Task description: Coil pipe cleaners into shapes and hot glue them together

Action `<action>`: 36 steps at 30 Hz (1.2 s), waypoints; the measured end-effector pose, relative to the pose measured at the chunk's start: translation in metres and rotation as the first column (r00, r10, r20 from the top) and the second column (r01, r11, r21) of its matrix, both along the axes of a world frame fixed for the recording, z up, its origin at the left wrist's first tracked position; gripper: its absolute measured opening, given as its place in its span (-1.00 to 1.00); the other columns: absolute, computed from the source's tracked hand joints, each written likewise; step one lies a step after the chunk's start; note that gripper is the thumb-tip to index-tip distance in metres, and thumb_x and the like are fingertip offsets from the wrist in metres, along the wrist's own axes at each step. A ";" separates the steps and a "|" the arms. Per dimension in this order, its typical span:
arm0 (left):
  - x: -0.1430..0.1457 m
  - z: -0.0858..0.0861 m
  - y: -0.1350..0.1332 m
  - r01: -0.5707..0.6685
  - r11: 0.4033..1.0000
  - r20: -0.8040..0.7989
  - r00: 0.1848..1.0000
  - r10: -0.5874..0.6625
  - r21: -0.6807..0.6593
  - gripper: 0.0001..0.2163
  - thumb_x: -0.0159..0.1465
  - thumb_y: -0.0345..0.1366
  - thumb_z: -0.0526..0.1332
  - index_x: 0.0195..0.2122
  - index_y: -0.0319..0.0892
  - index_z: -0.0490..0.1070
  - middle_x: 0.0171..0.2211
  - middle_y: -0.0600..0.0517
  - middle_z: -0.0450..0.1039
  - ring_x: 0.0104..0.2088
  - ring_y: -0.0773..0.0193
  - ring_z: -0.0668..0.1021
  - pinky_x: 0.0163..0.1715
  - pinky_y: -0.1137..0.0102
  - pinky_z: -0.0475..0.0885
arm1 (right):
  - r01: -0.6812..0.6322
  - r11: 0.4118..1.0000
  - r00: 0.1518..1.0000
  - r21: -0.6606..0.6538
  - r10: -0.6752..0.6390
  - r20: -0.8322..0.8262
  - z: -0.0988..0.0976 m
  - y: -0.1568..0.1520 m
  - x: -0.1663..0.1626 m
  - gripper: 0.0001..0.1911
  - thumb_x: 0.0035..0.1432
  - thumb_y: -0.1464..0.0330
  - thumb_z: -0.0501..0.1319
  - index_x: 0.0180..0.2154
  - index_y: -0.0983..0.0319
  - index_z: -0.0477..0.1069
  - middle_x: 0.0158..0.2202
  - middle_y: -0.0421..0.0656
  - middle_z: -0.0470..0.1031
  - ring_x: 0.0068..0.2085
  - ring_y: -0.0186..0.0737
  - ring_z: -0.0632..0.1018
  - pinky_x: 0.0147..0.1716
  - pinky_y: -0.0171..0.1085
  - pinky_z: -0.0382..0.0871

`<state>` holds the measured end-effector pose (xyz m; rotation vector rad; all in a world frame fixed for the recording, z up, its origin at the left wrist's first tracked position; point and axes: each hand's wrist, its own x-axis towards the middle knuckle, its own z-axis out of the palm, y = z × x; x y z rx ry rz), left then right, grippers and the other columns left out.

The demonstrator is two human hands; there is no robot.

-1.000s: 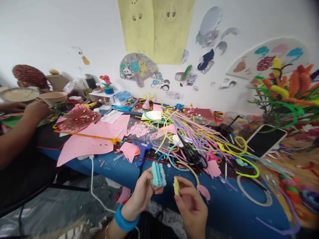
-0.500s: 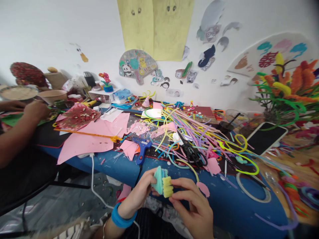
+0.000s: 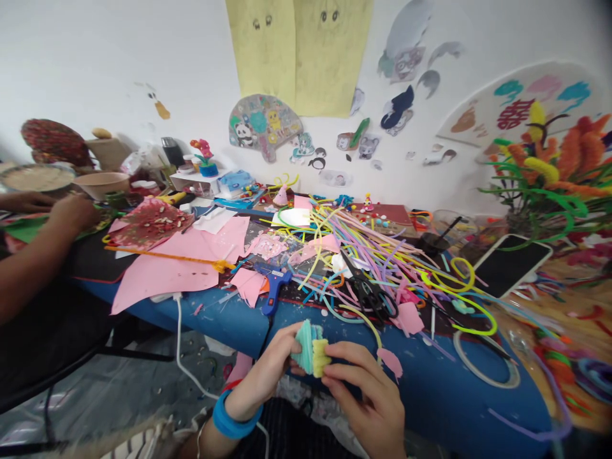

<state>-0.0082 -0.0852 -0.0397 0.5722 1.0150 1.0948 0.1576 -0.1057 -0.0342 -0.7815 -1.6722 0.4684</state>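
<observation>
My left hand [image 3: 277, 357] is closed on a turquoise fuzzy piece [image 3: 305, 347], seemingly made of pipe cleaner, with a triangular face toward me. Against its right side sits a small yellow fuzzy piece [image 3: 320, 358] with a ridged surface. The thumb and fingertips of my right hand [image 3: 366, 389] pinch that yellow piece. Whether the two pieces are fixed together, I cannot tell. Just beyond my hands, a blue glue gun [image 3: 273, 287] lies at the table edge. Black scissors [image 3: 373, 294] rest to its right among loose pipe cleaners.
Colourful pipe cleaners [image 3: 368, 242] spread across the blue-covered table [image 3: 444, 382]. Pink sheets [image 3: 162, 280] lie on the left, a phone [image 3: 511, 264] on the right near a pipe-cleaner bouquet [image 3: 549, 172]. A white cable [image 3: 179, 344] hangs off the front edge. Another person's hands [image 3: 71, 213] work at far left.
My right hand has shifted slightly left, bringing the yellow piece closer against the turquoise one. My left hand stays nearly in place.
</observation>
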 end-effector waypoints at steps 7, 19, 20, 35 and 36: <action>-0.007 -0.011 -0.003 0.029 0.998 -0.075 0.997 -0.025 0.049 -0.75 0.06 -0.46 0.21 -0.25 -0.17 0.59 -0.14 -0.01 0.52 -0.43 0.29 0.45 -0.52 0.48 0.30 | -0.004 1.000 1.000 0.028 0.004 0.015 0.003 0.002 0.000 -0.81 0.15 0.52 0.28 -0.25 0.13 0.56 -0.27 -0.13 0.62 -0.21 -0.17 0.61 -0.22 -0.21 0.57; -0.010 -0.009 -0.007 0.026 0.998 -0.102 0.995 -0.021 0.054 -0.75 0.10 -0.52 0.21 -0.27 -0.16 0.62 -0.05 -0.03 0.52 -0.23 0.15 0.53 -0.38 0.44 0.40 | -0.048 0.994 0.991 0.095 0.036 0.126 -0.007 -0.004 0.006 -0.61 0.16 0.57 0.24 -0.01 0.11 0.49 -0.13 -0.14 0.62 -0.07 -0.12 0.62 0.03 -0.05 0.50; -0.009 -0.009 -0.007 0.019 0.999 -0.093 0.996 -0.015 0.047 -0.74 0.09 -0.54 0.21 -0.28 -0.17 0.62 -0.06 -0.03 0.52 -0.25 0.16 0.53 -0.41 0.45 0.40 | -0.054 0.994 0.989 0.100 0.039 0.140 -0.007 -0.004 0.006 -0.60 0.16 0.57 0.23 0.00 0.11 0.48 -0.13 -0.14 0.63 -0.08 -0.12 0.62 0.03 -0.04 0.50; -0.003 0.014 -0.007 0.065 0.998 -0.244 0.968 -0.066 -0.012 -0.72 0.00 -0.52 0.23 -0.31 -0.13 0.64 -0.07 -0.03 0.53 -0.30 0.17 0.52 -0.56 0.49 0.38 | -0.071 0.995 0.992 0.067 0.064 0.108 0.000 -0.006 0.006 -0.69 0.11 0.60 0.26 -0.14 0.15 0.40 -0.20 -0.17 0.61 -0.15 -0.23 0.62 0.07 -0.09 0.46; -0.004 0.014 -0.008 0.066 0.998 -0.243 0.968 -0.066 -0.007 -0.72 0.00 -0.52 0.23 -0.30 -0.13 0.64 -0.07 -0.02 0.53 -0.30 0.17 0.52 -0.55 0.49 0.39 | -0.053 0.996 0.992 0.074 0.044 0.117 0.001 -0.007 0.006 -0.71 0.12 0.58 0.27 -0.14 0.15 0.42 -0.20 -0.16 0.61 -0.14 -0.23 0.61 0.07 -0.10 0.46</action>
